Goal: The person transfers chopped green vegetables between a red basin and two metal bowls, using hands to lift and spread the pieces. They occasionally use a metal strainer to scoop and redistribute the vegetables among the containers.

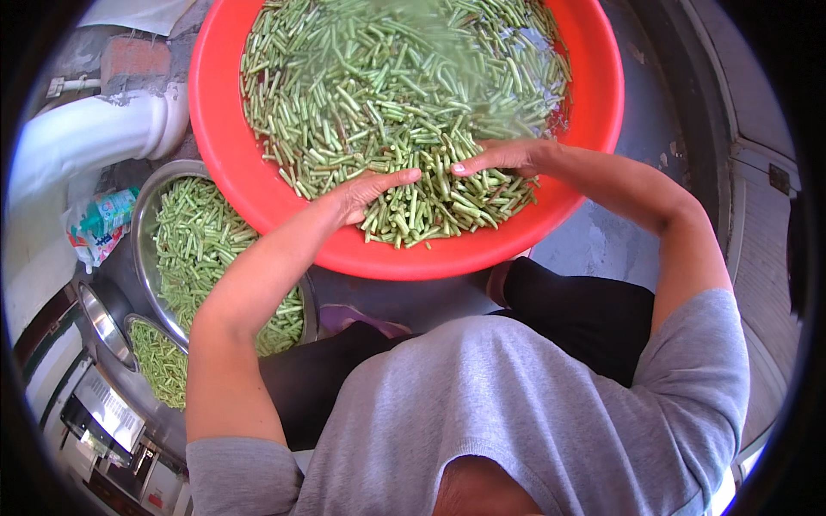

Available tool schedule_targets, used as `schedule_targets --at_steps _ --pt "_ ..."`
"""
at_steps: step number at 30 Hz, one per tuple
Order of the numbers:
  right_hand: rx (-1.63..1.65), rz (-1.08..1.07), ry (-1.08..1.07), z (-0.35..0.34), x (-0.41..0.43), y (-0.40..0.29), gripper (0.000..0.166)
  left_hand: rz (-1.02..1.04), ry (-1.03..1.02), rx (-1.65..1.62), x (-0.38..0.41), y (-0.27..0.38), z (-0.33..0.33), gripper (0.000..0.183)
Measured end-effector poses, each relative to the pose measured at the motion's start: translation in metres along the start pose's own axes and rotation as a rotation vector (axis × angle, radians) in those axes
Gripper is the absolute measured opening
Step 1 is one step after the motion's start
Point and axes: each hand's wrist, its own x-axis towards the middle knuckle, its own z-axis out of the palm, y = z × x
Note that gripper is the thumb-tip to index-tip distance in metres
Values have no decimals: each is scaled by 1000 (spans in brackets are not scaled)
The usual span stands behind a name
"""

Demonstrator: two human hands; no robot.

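A large red plastic tub (258,200) full of cut green bean pieces (361,97) in water stands before me. My left hand (369,192) and my right hand (506,157) reach in over its near side. Between them they cup a heap of cut bean pieces (445,193), pushed up against the tub's near inner wall. Both thumbs lie on top of the heap, pointing at each other with a small gap between the tips. Most of the other fingers are buried under the beans. Part of the tub's far side is blurred.
To the left, a steel basin (143,238) holds more cut beans, partly behind my left forearm. Another container of cut beans (158,361) and a steel bowl (103,322) stand nearer. A green plastic bottle (110,213) lies by a white pipe (110,129). A panelled door (761,213) is at right.
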Motion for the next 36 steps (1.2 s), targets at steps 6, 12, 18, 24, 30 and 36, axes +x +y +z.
schedule_targets --at_steps 6,12,18,24,30,36 --pt "355 46 -80 1 6 -3 82 -36 45 -203 3 0 5 69" --pt "462 -29 12 -3 18 -8 77 100 65 -318 -28 18 21 62" --pt "530 -225 55 26 -37 -88 55 263 -22 -269 -67 70 34 55" --pt "493 -241 104 46 -36 -103 54 346 6 -292 -87 65 31 48" --pt "523 -251 201 52 -33 -84 52 292 -77 -302 -63 50 21 43" --pt "532 -256 197 58 -28 -89 51 366 -148 -340 -67 41 16 42"
